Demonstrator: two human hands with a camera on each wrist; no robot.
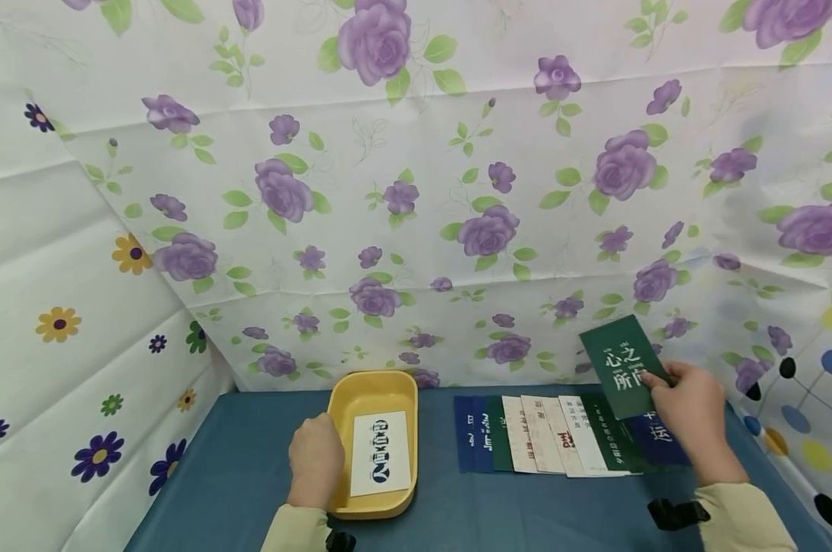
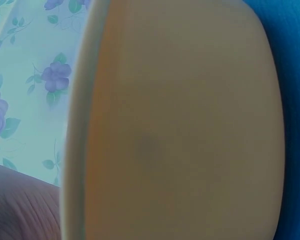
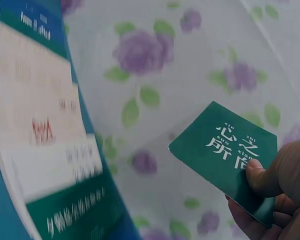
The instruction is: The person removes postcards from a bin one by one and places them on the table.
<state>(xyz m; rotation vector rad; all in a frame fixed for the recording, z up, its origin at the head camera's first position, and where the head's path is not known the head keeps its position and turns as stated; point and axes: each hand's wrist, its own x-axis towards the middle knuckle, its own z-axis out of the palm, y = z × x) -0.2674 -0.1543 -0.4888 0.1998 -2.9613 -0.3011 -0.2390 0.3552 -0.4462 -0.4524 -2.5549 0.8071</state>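
Note:
My right hand (image 1: 692, 418) pinches a dark green card (image 1: 619, 364) with white Chinese characters. It holds the card tilted above the right end of a row of overlapping cards (image 1: 550, 433). In the right wrist view, the thumb lies on the printed face of that card, with fingers behind it. At the left, my left hand (image 1: 317, 456) grips the near-left rim of a yellow tray (image 1: 374, 506), its fingertips hidden. Inside the tray lies a white card (image 1: 381, 454) with dark print. The left wrist view mostly shows the tray's outer wall (image 2: 190, 125).
A blue-green cloth (image 1: 443, 514) covers the table. The overlapped cards are blue, green, cream and white. Behind the table hangs a sheet with purple flowers (image 1: 485, 230); other patterned sheets hang at the left (image 1: 57, 383) and right (image 1: 802, 429).

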